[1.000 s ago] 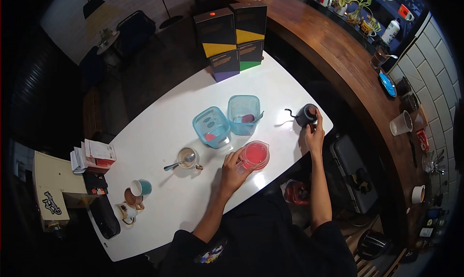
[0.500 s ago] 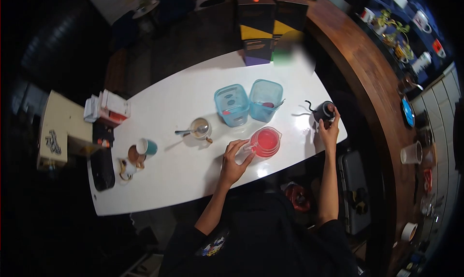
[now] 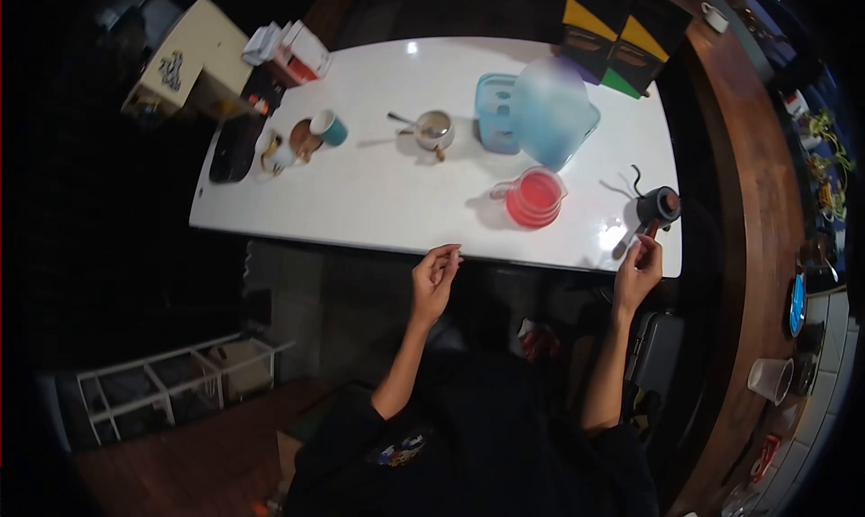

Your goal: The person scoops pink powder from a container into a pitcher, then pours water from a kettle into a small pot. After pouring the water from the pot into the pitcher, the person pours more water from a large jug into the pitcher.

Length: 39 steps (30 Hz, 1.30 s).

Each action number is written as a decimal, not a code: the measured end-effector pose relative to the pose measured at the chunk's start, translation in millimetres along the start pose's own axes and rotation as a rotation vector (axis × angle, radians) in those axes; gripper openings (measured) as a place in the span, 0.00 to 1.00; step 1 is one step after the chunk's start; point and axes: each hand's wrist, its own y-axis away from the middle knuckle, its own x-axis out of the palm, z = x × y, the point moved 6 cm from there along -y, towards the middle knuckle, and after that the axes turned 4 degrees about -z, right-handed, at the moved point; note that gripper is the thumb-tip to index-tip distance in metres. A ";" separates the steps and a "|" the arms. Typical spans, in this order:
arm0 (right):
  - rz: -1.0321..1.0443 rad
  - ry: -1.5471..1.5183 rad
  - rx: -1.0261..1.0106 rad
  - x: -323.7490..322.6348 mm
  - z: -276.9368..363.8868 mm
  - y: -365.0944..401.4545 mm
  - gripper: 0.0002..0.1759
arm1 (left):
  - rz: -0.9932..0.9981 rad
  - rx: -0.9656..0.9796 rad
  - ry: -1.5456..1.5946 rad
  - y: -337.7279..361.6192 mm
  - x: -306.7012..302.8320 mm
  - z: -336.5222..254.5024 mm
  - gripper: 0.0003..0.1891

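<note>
My left hand (image 3: 436, 281) is off the table's front edge, its fingers loosely curled with nothing visible in them. Up and to its right, a clear jug of red liquid (image 3: 535, 198) stands on the white table (image 3: 360, 206), its handle pointing left. My right hand (image 3: 640, 269) has its fingers slightly apart just below the wooden handle of a dark gooseneck kettle (image 3: 659, 208); whether a fingertip touches the handle is unclear. Behind the jug stand a blue container (image 3: 496, 138) and a second blue one (image 3: 581, 137), largely covered by a blurred patch.
Left of the containers is a cup with a spoon (image 3: 435, 131). A teal cup (image 3: 330, 128), a brown cup (image 3: 305, 139) and a dark case (image 3: 237, 147) are farther left. Black boxes (image 3: 622, 39) stand at the back right. A wooden counter (image 3: 752, 210) runs along the right.
The view has shifted, so the table appears higher. My left hand has let go of the jug's handle and drawn back past the table edge. My right hand has moved down from the kettle's body.
</note>
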 end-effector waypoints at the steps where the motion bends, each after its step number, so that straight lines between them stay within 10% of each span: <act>1: 0.096 -0.109 0.022 9.0 3.1 4.6 0.06 | 0.005 0.001 0.057 12.3 -0.5 0.6 0.13; 9: 0.703 -0.260 0.100 70.4 48.5 62.0 0.06 | 0.162 -0.182 -0.102 59.7 -23.8 27.3 0.13; 11: 0.963 -0.396 0.389 87.6 51.4 86.4 0.06 | 0.151 -0.176 -0.128 66.0 -38.1 26.6 0.13; 21: 1.674 -0.383 0.253 163.6 129.1 243.5 0.05 | -0.089 -0.255 0.073 86.4 -140.6 27.2 0.15; 39: 1.589 -0.093 0.431 348.9 84.0 511.0 0.13 | -0.457 -0.369 0.280 115.2 -392.4 80.8 0.17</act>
